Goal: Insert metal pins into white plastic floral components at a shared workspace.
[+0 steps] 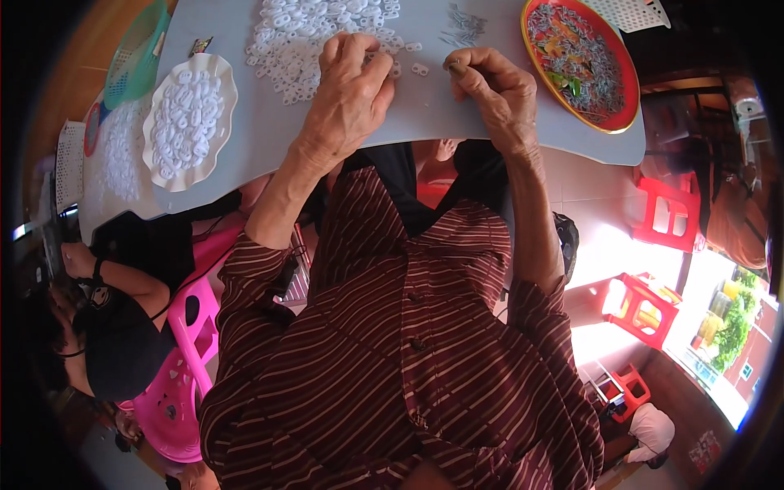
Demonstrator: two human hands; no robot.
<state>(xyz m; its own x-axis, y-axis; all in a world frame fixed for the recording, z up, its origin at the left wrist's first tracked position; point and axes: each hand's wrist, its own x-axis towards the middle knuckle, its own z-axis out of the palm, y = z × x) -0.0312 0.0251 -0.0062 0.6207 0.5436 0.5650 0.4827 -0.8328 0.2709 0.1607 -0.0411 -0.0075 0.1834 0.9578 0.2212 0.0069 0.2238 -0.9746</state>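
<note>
Over the near side of a loose heap of small white plastic pieces [282, 61], my left hand [349, 94] is bent palm down, its fingers curled. Its fingertips are hidden, so whatever they hold does not show. A couple of white pieces [420, 69] lie between my two hands. My right hand [498, 86] is closed in a pinch, thumb against forefinger, just above the table; something small and greyish at the tips is too small to name. Beside it stands a red tray [630, 102] with a gold rim, full of thin grey metal pins [590, 61].
A scalloped white dish [231, 106] of white pieces sits on the grey table [269, 139] at left. More metal pins [464, 26] lie at the far side. A green basket [139, 53] stands far left. Another person [122, 327] sits by a pink chair [175, 408]; red stools [665, 212] are at right.
</note>
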